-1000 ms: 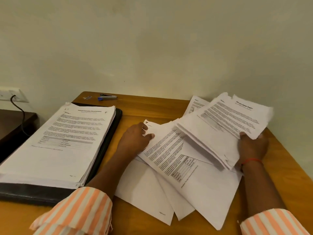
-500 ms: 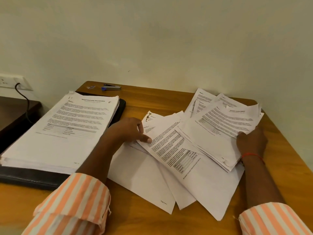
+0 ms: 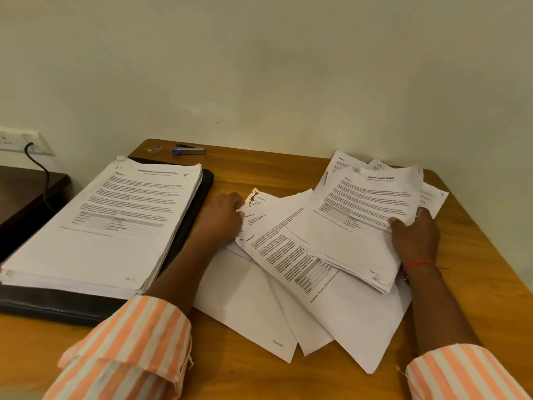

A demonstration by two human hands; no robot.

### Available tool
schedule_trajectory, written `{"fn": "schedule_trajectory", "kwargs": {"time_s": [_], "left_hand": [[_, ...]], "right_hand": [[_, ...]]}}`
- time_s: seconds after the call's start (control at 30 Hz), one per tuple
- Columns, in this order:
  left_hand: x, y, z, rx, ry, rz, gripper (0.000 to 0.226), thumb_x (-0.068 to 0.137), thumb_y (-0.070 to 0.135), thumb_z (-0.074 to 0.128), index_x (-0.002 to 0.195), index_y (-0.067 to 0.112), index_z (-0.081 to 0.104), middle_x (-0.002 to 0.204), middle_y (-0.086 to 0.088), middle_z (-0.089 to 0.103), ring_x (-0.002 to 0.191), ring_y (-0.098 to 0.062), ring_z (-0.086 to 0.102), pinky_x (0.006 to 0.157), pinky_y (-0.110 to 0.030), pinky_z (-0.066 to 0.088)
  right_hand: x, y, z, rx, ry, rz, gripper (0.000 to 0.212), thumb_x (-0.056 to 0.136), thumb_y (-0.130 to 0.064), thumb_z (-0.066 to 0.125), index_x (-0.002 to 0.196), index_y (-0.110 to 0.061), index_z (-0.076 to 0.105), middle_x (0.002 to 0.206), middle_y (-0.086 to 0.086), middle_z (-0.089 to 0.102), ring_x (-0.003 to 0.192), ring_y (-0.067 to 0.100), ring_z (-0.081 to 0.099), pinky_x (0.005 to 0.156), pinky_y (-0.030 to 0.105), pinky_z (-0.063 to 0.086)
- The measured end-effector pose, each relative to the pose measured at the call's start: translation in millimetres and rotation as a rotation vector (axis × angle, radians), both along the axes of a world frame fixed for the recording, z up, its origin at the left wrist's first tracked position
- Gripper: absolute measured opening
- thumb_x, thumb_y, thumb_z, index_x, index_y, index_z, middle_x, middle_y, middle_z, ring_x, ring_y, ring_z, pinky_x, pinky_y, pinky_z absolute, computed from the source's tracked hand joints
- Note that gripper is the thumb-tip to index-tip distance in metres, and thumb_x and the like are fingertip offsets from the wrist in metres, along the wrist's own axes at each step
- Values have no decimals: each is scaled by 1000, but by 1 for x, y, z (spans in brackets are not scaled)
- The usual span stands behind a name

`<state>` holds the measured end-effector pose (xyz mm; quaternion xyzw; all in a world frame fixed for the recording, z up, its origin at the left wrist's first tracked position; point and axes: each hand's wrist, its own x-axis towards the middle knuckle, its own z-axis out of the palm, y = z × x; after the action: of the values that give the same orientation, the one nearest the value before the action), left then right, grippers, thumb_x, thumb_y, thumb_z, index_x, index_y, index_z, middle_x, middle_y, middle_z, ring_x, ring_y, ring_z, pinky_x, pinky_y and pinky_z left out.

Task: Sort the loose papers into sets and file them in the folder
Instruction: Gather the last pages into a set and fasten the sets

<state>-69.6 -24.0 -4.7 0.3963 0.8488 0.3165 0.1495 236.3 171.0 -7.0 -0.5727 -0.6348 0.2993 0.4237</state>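
Right hand (image 3: 415, 241) gripped the gathered set (image 3: 360, 215), evidently to hold it clear of the loose papers (image 3: 331, 307) — left hand (image 3: 225, 220) pinched their edge, likely to sort one.

Left hand (image 3: 223, 217): arm reaching forward, knuckles up, fingers curled; grip hidden. Right hand (image 3: 415, 236): thumb pressed on top of paper stack (image 3: 366, 209), gripping its edge. Both forearms bare.

The top page of the thick stack (image 3: 115, 215) has the title "Sample Internship Documentation", and the smaller set (image 3: 360, 215) has the title "Sample Health Report". One loose sheet (image 3: 288, 255) shows "Section 5" and "Disclaimer:". The lowest sheet (image 3: 253, 313) has a page mark that ends in "of 5"; the small print cannot be read.
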Motion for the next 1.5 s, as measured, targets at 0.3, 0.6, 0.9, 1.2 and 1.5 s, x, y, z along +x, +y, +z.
{"fn": "schedule_trajectory", "kwargs": {"time_s": [0.3, 0.6, 0.9, 1.2, 1.5], "left_hand": [[7, 6, -5, 67, -55, 69, 35, 85, 27, 81, 114, 24, 63, 104, 4, 60, 87, -16, 64, 58, -26, 52], [11, 3, -2, 246, -138, 195, 15, 89, 29, 77, 82, 23, 65, 78, 5, 71, 60, -8, 69, 50, -14, 48], [18, -11, 33, 1013, -56, 532, 19, 99, 29, 64, 95, 11, 69, 86, 6, 69, 80, -2, 67, 62, -7, 45], [-75, -52, 66, 1624, -367, 1050, 16, 85, 3, 53, 78, 16, 59, 86, -1, 66, 77, -10, 64, 76, -24, 55], [-43, -6, 18, 931, -629, 818, 6, 95, 22, 64, 98, 22, 69, 96, 7, 68, 89, -13, 67, 73, -25, 55]], "right_hand": [[-2, 2, -3, 7, -10, 25, 40, 92, -7, 68, 128, -3, 54, 134, 16, 60, 122, 35, 57, 92, 37, 48], [-2, 2, -3, 8, 10, 26, 38, 92, -8, 69, 127, -4, 55, 133, 16, 61, 121, 35, 58, 95, 41, 49], [-7, 0, -7, 34, 18, 151, 37, 93, -10, 68, 128, -7, 55, 131, 12, 62, 119, 31, 59, 99, 40, 48], [-5, -2, -6, 41, 44, 190, 38, 94, -10, 67, 129, -7, 54, 135, 13, 60, 123, 31, 56, 96, 32, 42], [-7, -4, -3, 21, 78, 183, 41, 94, -8, 67, 133, -8, 53, 138, 11, 57, 126, 30, 54, 95, 30, 41]]}}
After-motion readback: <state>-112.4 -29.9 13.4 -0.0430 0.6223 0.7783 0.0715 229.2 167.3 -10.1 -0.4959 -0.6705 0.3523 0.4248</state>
